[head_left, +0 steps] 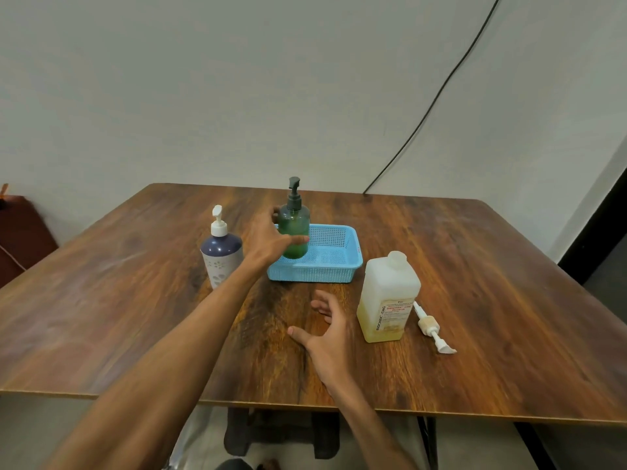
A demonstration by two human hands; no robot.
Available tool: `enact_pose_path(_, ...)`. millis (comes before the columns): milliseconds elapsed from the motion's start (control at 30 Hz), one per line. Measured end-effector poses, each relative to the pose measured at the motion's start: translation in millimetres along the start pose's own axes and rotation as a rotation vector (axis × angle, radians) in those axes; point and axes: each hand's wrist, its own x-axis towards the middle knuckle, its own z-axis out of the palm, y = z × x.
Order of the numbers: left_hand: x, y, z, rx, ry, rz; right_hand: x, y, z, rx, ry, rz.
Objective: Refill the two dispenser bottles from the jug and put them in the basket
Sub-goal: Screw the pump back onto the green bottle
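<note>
My left hand (271,240) grips the green dispenser bottle (296,228) with its dark pump on, holding it upright over the left end of the blue basket (334,266). Whether the bottle touches the basket floor I cannot tell. A navy and white dispenser bottle (221,257) with a white pump stands on the table to the left of the basket. The translucent jug (386,300), about a third full of yellowish liquid, stands uncapped to the right. My right hand (327,329) hovers open over the table, left of the jug, holding nothing.
The jug's white pump (431,329) lies on the wooden table (492,283) just right of the jug. A black cable (437,93) runs down the wall behind the table. A dark stool (281,432) shows under the near edge.
</note>
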Motion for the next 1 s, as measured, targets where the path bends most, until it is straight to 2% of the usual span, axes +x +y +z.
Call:
enact_pose_path(400,12,-12,13,0.2,-0.208,-0.034,-1,-2,-2,-0.007,-0.011,-0.018)
enact_pose_path(600,13,-7,9,0.219,-0.25,-0.037,-2,-4,-2,-0.001,-0.016,-0.014)
enact_pose_path(800,4,-3,6,0.154,-0.216,-0.02,-1,-5,-2,0.008,-0.005,-0.017)
enact_pose_path(1000,-32,-3,-4,0.059,0.0,0.086,-4,-10,-3,0.007,0.024,-0.013)
